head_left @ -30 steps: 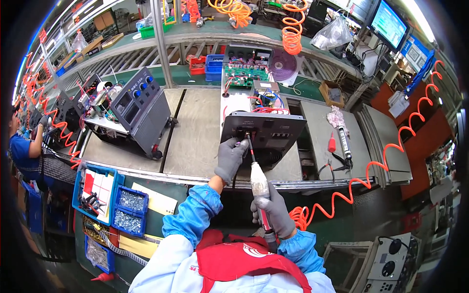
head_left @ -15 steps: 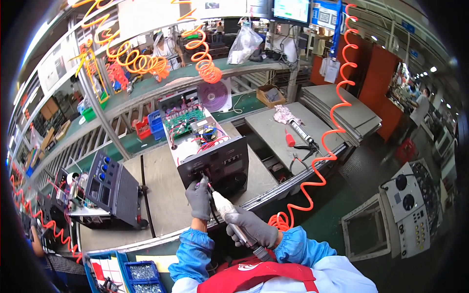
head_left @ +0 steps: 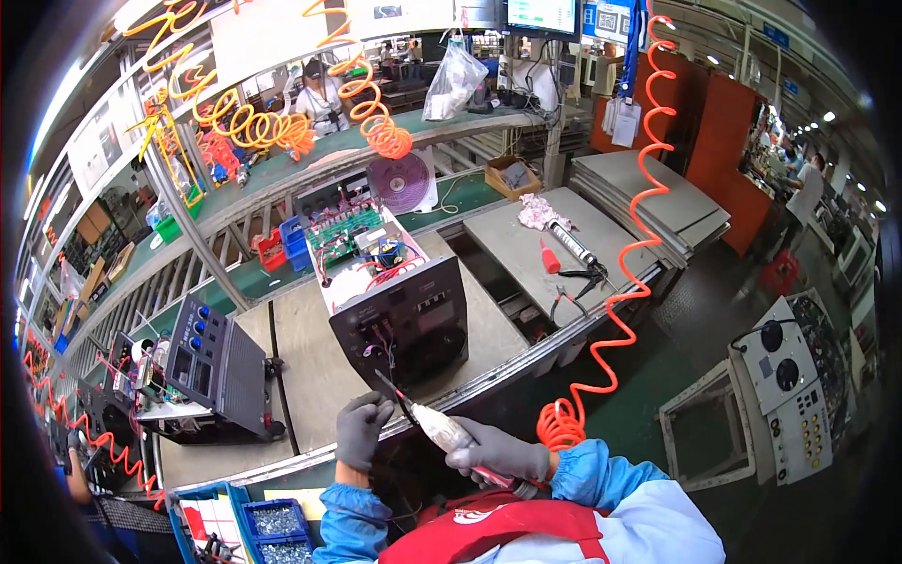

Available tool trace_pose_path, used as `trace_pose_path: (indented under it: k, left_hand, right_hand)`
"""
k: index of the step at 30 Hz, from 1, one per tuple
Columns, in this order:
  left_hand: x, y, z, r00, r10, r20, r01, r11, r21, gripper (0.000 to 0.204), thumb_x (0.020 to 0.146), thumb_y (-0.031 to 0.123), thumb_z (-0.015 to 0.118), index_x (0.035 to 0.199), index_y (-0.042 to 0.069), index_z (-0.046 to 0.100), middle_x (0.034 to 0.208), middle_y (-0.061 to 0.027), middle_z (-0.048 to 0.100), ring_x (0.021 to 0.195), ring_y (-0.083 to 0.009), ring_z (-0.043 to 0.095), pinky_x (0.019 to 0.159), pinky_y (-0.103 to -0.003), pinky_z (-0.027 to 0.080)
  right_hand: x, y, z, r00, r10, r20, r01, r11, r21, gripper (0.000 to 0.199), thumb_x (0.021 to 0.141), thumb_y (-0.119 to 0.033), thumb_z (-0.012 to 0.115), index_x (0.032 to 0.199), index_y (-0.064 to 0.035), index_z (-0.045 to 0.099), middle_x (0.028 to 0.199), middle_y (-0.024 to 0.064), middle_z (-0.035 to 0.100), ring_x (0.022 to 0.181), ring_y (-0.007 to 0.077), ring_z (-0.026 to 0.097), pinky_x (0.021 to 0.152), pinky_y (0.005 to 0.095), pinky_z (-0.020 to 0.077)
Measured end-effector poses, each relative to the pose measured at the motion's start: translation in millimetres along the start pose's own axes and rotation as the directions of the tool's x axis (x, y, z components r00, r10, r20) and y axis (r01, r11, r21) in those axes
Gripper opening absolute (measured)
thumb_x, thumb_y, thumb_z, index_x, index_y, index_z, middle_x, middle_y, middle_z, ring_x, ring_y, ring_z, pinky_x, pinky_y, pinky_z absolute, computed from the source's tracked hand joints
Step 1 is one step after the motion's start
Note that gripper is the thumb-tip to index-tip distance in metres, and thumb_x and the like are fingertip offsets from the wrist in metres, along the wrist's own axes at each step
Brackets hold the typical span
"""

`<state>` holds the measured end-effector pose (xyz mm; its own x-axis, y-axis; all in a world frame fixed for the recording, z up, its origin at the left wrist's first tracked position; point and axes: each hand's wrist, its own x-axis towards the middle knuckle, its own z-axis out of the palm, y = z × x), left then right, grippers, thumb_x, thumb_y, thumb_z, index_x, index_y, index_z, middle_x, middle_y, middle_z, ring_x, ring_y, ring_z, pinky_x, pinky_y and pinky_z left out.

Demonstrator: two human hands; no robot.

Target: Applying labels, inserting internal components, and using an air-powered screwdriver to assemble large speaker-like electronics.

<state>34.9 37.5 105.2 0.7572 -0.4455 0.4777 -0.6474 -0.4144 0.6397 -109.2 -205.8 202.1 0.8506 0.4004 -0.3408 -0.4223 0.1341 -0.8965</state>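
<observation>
My right hand (head_left: 500,449), in a grey glove, is wrapped round a power screwdriver (head_left: 442,428) with a pale, worn front part. Its thin bit points up and left, towards the lower part of a black panel. That panel is the near face of an open electrical machine (head_left: 399,324), with a green circuit board (head_left: 349,239) and wires showing inside. My left hand (head_left: 364,430), also gloved, is just left of the bit, apart from the panel. Its fingers are curled together; anything between them is too small to make out.
A second open machine (head_left: 221,371) with blue knobs stands at left. Blue bins (head_left: 274,519) of small metal parts lie at lower left. Pliers (head_left: 567,303), a red-tipped nozzle (head_left: 549,257) and a tube (head_left: 573,246) rest on the right board. An orange coiled hose (head_left: 631,320) hangs at right.
My left hand has drawn back from the panel, down and to the left. The screwdriver has come slightly lower and right, its bit now visible. The view has shifted a little.
</observation>
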Motion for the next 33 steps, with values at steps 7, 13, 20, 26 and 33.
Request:
trace_pose_path:
  k: [7,13,20,26,33]
  left_hand:
    - [-10,44,-21,0.633,-0.708,0.315,0.544,0.117,-0.831,0.02,0.097,0.027,0.059,0.096,0.007,0.058,0.075,-0.0012,0.057,0.053,-0.0047,0.048,0.039,-0.018,0.034]
    - [-6,68,-17,0.599,-0.75,0.282,0.555,0.134,-0.821,0.019,0.097,0.025,0.055,0.099,0.006,0.057,0.07,0.0004,0.054,0.052,-0.0051,0.045,0.043,-0.019,0.034]
    - [-7,62,-10,0.729,-0.635,0.254,0.41,0.108,-0.906,0.038,0.1,0.024,0.047,0.124,-0.005,0.048,0.114,-0.0186,0.062,0.065,-0.0056,0.05,0.049,-0.015,0.04]
    - [4,70,-2,0.652,-0.655,0.382,0.437,-0.088,-0.895,0.03,0.103,0.024,0.039,0.12,0.0,0.045,0.115,-0.0191,0.062,0.051,-0.0042,0.04,0.043,-0.017,0.033]
    - [3,73,-5,0.654,-0.647,0.392,0.482,-0.043,-0.875,0.028,0.103,0.023,0.041,0.115,0.0,0.05,0.11,-0.0176,0.065,0.045,-0.0049,0.039,0.04,-0.018,0.033]
  right_hand:
    - [-20,16,0,0.988,0.14,0.071,-0.134,0.987,-0.092,0.078,0.083,-0.031,0.07,0.146,-0.0058,0.03,0.091,0.0054,0.055,0.069,0.0095,0.054,0.059,0.0257,0.0475]
    - [-28,17,4,0.974,0.211,0.089,-0.204,0.976,-0.08,0.077,0.083,-0.029,0.07,0.145,-0.0069,0.031,0.099,0.0066,0.055,0.074,0.0105,0.054,0.065,0.0259,0.0479]
    - [-26,24,1,0.986,0.165,0.029,-0.164,0.986,-0.018,0.075,0.078,-0.012,0.067,0.144,-0.0111,0.032,0.082,0.0043,0.054,0.059,0.0093,0.053,0.053,0.0237,0.0462]
    - [-21,19,0,0.98,0.201,-0.007,-0.201,0.978,-0.048,0.078,0.075,-0.011,0.065,0.145,-0.0104,0.031,0.082,0.0057,0.055,0.06,0.0109,0.054,0.056,0.0271,0.0484]
    - [-18,20,-1,0.974,0.227,0.007,-0.227,0.973,-0.028,0.08,0.075,-0.013,0.065,0.146,-0.0098,0.03,0.082,0.0063,0.056,0.06,0.0117,0.055,0.056,0.0277,0.0488]
